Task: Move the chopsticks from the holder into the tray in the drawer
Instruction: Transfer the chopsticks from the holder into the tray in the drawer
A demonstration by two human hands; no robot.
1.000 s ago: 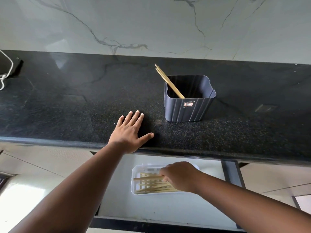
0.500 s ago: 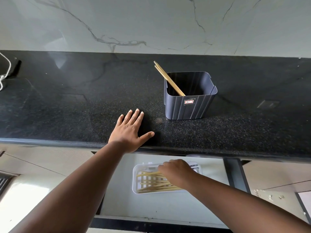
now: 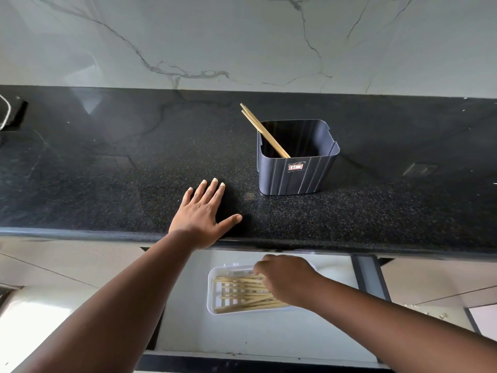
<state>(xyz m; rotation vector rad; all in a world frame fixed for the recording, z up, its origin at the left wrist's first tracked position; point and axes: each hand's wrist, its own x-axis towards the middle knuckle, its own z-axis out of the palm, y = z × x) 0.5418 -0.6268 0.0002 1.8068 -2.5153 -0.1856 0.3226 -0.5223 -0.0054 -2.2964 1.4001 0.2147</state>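
1. A person's left hand lies flat on the black speckled countertop, fingers spread wide and thumb pointing toward the holder; it holds nothing.
2. The dark blue ribbed holder stands upright on the countertop, just right of that hand and apart from it, a small red-and-white label on its front wall.
3. Two wooden chopsticks remain in the holder, leaning together over its back left corner with their tips above the rim.
4. Below the counter edge, an open drawer with a pale floor holds a white slotted tray.
5. A loose pile of chopsticks in the tray lies lengthwise, some crossing one another.
6. The right hand hovers over the tray's right half, knuckles up and fingers curled downward near the pile; whether it grips a chopstick cannot be told.
7. A white marble-veined wall rises behind the countertop.
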